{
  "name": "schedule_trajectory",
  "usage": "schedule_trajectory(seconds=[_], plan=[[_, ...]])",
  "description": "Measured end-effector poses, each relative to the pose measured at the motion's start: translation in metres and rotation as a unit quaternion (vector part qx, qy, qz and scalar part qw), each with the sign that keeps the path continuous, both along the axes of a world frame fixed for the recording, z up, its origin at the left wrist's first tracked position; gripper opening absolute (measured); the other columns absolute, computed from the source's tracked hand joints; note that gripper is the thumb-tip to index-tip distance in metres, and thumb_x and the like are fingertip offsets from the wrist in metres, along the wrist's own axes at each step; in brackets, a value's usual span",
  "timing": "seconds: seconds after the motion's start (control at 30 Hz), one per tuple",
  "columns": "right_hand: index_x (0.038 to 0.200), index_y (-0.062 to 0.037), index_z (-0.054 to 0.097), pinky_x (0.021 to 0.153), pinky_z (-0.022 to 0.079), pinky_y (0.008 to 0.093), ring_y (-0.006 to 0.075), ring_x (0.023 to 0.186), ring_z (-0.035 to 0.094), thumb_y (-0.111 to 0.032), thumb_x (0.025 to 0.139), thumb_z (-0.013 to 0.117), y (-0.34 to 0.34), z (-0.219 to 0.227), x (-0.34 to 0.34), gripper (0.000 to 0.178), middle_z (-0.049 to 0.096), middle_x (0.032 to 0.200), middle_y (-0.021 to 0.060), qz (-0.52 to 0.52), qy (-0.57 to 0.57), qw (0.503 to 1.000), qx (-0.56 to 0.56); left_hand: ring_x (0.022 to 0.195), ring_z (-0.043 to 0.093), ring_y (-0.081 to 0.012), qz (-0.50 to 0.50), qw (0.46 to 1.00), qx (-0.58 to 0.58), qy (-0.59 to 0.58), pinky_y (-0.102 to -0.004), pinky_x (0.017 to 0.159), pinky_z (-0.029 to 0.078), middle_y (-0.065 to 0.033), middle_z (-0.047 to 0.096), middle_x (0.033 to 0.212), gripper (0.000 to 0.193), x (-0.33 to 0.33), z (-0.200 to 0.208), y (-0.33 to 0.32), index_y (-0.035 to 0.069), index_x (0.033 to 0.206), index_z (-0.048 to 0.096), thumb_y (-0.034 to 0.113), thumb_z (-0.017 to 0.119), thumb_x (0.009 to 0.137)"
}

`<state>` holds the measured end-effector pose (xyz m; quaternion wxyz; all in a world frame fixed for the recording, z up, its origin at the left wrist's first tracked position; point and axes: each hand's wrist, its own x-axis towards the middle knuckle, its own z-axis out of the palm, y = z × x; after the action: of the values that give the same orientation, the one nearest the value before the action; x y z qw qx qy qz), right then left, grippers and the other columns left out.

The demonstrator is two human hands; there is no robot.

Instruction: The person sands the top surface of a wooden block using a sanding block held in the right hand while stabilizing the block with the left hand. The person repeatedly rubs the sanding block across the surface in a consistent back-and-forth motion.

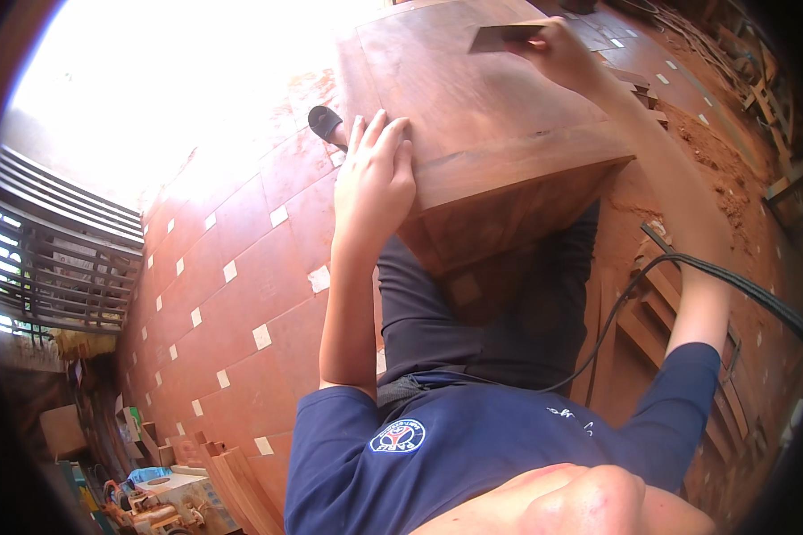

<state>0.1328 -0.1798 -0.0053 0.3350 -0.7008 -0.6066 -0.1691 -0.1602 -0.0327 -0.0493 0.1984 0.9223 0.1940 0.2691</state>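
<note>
A large brown wooden box [473, 98] with a broad flat top stands in front of me, its near end between my legs. Flat on the left edge of that top lies my left hand [376, 169], fingers stretched out and holding nothing. My right hand [558, 53] is closed on a thin dark rectangular plate [501, 37], which looks like a flat scraper, over the far right part of the top. Whether the plate's edge touches the wood I cannot tell.
Reddish tiles with small white insets form the floor [241, 330]. A black slipper tip [324, 122] shows beside my left hand. A black cable [625, 299] runs near my right arm. Wood pieces [660, 321] and reddish dust [705, 169] lie right; planks [241, 481] are lower left.
</note>
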Motion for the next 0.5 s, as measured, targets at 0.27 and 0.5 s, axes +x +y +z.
schedule_trajectory(seconds=[0.27, 0.5], plan=[[0.109, -0.0105, 0.077, 0.071, 0.054, 0.0363, 0.0272, 0.073, 0.067, -0.003, 0.088, 0.065, 0.039, 0.000, -0.005, 0.026, 0.073, 0.086, 0.0156, -0.028, -0.038, 0.999, 0.021, 0.146, 0.036, -0.0415, -0.024, 1.000, -0.009, 0.004, -0.0466, 0.116, 0.036, -0.0204, 0.050, 0.149, 0.036, 0.007, -0.002, 0.000, 0.007, 0.132, 0.062, 0.020, 0.051, 0.101], [0.108, -0.0040, 0.075, 0.081, 0.057, 0.0298, 0.0234, 0.086, 0.074, 0.006, 0.091, 0.062, -0.015, -0.015, -0.050, 0.024, 0.077, 0.101, 0.0133, 0.109, -0.044, 0.993, 0.002, 0.145, 0.037, -0.0430, -0.010, 1.000, 0.000, -0.006, -0.0481, 0.115, 0.037, -0.0220, 0.051, 0.148, 0.036, -0.002, -0.004, 0.002, 0.005, 0.131, 0.062, 0.020, 0.051, 0.100]])
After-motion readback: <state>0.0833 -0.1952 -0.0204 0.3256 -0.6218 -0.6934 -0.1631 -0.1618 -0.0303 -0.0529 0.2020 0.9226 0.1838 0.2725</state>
